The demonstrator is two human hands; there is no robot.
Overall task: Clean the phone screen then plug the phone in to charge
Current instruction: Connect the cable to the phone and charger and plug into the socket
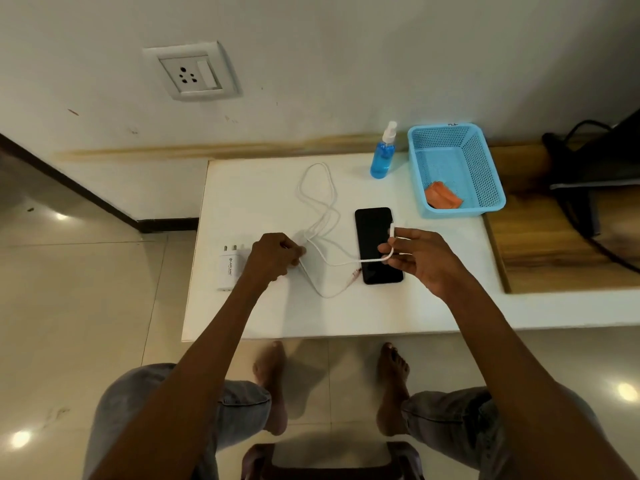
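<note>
A black phone (374,233) lies screen up on the white table (263,313). A white charging cable (317,192) loops across the table left of it. My right hand (419,261) pinches one plug end of the cable above the phone's right edge. My left hand (277,256) is closed on the cable's other end, just right of a white charger adapter (229,270) lying on the table. A wall socket (191,72) is on the wall at upper left. An orange cloth (442,195) lies in the blue basket (485,168).
A blue spray bottle (383,157) stands at the table's back edge beside the basket. A wooden surface (561,244) with dark cables and a black object lies to the right. My knees and feet are below the table's front edge.
</note>
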